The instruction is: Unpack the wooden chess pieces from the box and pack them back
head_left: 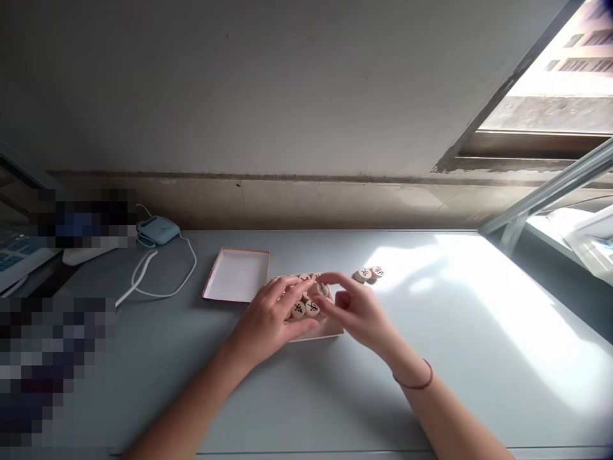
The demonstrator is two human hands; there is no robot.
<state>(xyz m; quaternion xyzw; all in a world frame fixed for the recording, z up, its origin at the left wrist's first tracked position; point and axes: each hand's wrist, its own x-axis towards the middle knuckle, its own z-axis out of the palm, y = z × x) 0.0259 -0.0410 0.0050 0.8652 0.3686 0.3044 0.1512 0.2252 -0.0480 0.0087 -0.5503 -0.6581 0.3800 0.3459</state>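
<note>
A shallow box (318, 335) holds several round wooden pieces marked with black or red characters, among them one black-marked piece (298, 309). My left hand (275, 313) rests over the box's left side, its fingers spread across the pieces and its thumb along the front. Between the thumb and index finger of my right hand (357, 310) is a wooden piece (320, 291), held above the others in the box. The character on that piece is blurred. My hands hide part of the box's contents.
An open white lid with a red edge (239, 275) lies left of the box. A few loose pieces (364, 273) stand behind my right hand. At the back left are a light-blue device (159, 230) and a white cable (165, 295). A wall rises behind the grey table (268, 409).
</note>
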